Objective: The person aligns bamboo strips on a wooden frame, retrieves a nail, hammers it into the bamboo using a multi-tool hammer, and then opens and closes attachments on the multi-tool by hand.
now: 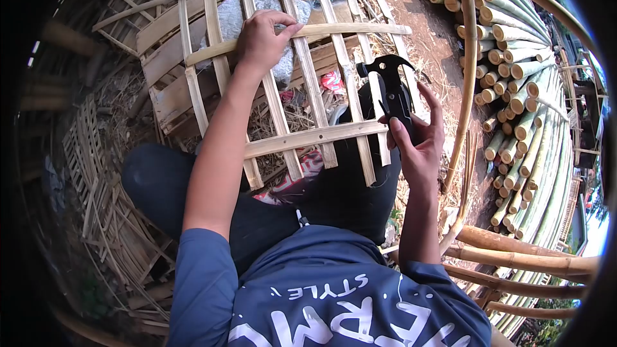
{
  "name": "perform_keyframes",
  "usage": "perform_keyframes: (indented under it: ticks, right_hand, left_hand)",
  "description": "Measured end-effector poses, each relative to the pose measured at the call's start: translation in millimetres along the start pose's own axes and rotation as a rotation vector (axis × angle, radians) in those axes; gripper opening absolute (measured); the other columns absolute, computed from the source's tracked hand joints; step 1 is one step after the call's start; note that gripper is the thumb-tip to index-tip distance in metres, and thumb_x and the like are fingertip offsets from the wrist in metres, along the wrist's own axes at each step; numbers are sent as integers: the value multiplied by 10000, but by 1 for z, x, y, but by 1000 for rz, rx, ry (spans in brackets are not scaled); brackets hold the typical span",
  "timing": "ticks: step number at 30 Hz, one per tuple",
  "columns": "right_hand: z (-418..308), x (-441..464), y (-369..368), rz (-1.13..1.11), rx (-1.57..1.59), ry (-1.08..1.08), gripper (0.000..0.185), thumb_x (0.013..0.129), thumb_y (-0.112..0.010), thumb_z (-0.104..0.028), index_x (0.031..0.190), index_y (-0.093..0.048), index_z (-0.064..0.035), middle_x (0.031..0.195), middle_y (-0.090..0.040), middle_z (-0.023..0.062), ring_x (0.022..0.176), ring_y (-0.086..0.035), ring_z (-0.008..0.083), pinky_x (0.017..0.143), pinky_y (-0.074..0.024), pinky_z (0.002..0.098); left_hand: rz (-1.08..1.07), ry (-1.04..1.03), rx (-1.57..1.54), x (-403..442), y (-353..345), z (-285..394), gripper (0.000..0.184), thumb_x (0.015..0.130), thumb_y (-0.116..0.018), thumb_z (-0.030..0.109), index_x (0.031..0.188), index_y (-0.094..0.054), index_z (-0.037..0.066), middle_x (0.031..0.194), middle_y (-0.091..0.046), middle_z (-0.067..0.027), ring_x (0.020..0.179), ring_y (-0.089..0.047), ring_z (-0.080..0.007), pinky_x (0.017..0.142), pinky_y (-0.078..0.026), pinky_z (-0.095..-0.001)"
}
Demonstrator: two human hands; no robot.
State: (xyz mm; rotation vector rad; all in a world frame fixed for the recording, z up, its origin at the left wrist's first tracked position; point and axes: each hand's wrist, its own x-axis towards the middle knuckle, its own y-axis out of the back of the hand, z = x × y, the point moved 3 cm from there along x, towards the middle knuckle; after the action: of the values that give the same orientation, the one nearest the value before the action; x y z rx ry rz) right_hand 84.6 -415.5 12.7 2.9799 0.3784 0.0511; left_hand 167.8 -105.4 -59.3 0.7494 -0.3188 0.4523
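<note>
A frame of split bamboo slats (308, 77) rests over my lap, its uprights crossed by several strips. My left hand (262, 40) is over the middle cross strip (353, 28), thumb and forefinger pinched together just above a crossing; whatever they hold is too small or hidden to name. In my right hand (421, 138) is a black multi-tool hammer (393, 93), head up, beside the frame's right edge. The lower cross strip (308, 139) ends close to my right fingers. A pale stone block (257, 16) lies under the frame, below my left hand.
Cut bamboo poles (514, 83) are stacked at the right. A bent bamboo pole (469, 58) rises between that stack and me. Wooden boards (164, 67) lie beneath the frame at the upper left. Loose bamboo strips (116, 212) are heaped at the left.
</note>
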Motion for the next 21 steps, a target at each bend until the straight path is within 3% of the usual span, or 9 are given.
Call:
perform_keyframes:
  ticks: [14,17,21]
  right_hand:
    - [5,-1,5,9,-10,-1,700,909,-684,-27,1483,-284,-60,906,-726,130,691,-613,94,620,-474,225]
    - [7,-1,3,42,20,29,714,899,-707,-64,1490,-308,-48,833,-707,109,627,-602,94,580,-475,227]
    - [5,-1,2,41,19,26,723,896,-711,-66,1493,-303,-46,830,-707,110,625,-602,96,580,-474,228]
  left_hand:
    - [-14,-49,-50,2,0,-3,167,822,-796,205,892,-774,56,927,-753,-86,888,-710,-209,834,-528,-315]
    - [-4,-29,-62,1,-1,-4,163,819,-798,198,899,-774,58,916,-755,-71,862,-709,-183,814,-528,-302]
    - [0,65,-107,0,-1,-5,144,810,-795,246,871,-777,117,888,-753,-68,809,-711,-227,758,-549,-337]
